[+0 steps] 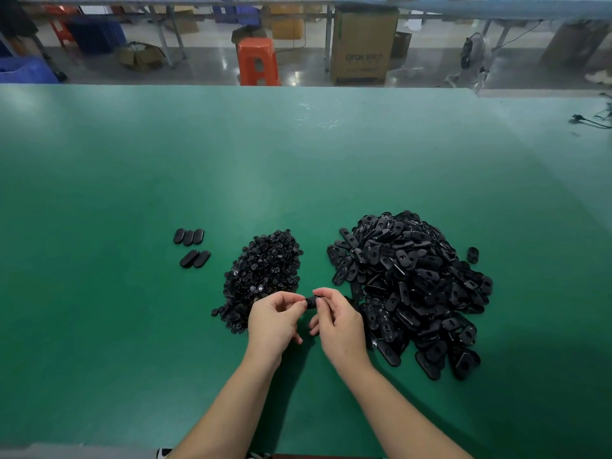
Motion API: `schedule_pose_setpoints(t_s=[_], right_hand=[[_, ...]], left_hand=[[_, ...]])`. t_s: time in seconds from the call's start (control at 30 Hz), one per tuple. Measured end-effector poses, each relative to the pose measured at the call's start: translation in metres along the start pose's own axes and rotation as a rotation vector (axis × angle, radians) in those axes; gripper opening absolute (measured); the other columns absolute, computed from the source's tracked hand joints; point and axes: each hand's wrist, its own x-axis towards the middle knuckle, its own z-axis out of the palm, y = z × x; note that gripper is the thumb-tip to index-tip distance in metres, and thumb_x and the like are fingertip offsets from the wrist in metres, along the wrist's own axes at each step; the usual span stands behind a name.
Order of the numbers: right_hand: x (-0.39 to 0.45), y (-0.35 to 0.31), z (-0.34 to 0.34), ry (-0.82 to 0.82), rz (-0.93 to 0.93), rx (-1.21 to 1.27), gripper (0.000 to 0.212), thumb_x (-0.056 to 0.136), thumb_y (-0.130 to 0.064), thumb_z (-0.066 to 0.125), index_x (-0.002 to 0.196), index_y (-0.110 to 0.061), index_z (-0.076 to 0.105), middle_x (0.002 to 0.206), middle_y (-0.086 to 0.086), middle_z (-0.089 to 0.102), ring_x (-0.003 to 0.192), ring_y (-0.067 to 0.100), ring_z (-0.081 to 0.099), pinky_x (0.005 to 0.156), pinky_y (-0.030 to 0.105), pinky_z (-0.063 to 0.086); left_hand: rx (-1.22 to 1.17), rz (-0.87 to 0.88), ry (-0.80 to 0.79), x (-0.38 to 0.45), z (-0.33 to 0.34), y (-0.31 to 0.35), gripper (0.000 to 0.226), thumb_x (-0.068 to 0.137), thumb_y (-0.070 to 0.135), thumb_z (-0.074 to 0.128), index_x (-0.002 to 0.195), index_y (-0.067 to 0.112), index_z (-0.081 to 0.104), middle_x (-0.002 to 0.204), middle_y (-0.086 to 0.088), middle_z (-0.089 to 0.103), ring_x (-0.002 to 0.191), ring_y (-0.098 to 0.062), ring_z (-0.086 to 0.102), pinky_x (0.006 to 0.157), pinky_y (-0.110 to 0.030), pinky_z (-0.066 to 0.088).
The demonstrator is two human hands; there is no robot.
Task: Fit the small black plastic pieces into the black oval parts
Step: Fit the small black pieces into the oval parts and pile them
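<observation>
Above the green table (132, 193), the left hand (273, 321) and the right hand (337, 323) meet fingertip to fingertip, both pinching one black oval part (310, 302) that sits between them, held at its two ends. Just beyond the left hand lies the heap of small black pieces (265, 270), with the bigger pile of oval parts (410, 286) beside the right hand. Five oval parts (192, 248) lie apart to the left in two short rows.

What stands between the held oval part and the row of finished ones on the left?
Nothing visible. Both hands, left and right, pinch the oval part; only bare green table lies toward the finished ovals, with the small-piece pile beside that path.
</observation>
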Motion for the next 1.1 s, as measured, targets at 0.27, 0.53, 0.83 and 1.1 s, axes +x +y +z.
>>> schedule_pose_setpoints(t_s=[0.27,0.53,0.83,1.1], right_hand=[[-0.002,-0.001,0.000,0.001,-0.016,-0.012,0.029,0.104,-0.016,0.054,0.097,-0.043,0.061,0.063,-0.002,0.067,0.053,0.007,0.063,0.058,0.015,0.049],[-0.001,-0.001,-0.001,-0.014,-0.005,-0.010,0.019,0.103,-0.015,0.055,0.103,-0.030,0.067,0.066,0.001,0.069,0.056,0.008,0.066,0.059,0.016,0.051],[-0.001,0.002,-0.001,-0.015,0.008,0.018,0.022,0.104,-0.012,0.053,0.100,-0.029,0.066,0.071,0.002,0.071,0.059,0.010,0.067,0.066,0.033,0.060],[-0.002,0.002,-0.001,-0.050,0.009,0.044,0.028,0.100,-0.006,0.053,0.101,-0.031,0.063,0.094,-0.005,0.075,0.085,0.014,0.074,0.083,0.044,0.060]], left_hand=[[0.164,0.040,-0.006,0.000,-0.002,0.003,0.009,0.089,0.015,0.076,0.082,0.018,0.074,0.063,0.002,0.069,0.036,-0.018,0.053,0.041,-0.030,0.047],[0.271,0.058,-0.004,-0.002,-0.001,0.008,0.012,0.092,0.018,0.074,0.080,0.021,0.072,0.066,0.006,0.071,0.035,-0.016,0.056,0.038,-0.024,0.042],[0.406,0.136,0.008,-0.009,-0.002,0.011,0.013,0.087,0.025,0.076,0.076,0.029,0.071,0.067,0.007,0.070,0.058,-0.005,0.060,0.057,-0.021,0.047],[0.389,0.155,0.004,-0.012,-0.002,0.012,0.016,0.090,0.023,0.075,0.104,0.028,0.076,0.071,0.009,0.070,0.063,0.005,0.060,0.060,-0.012,0.045]])
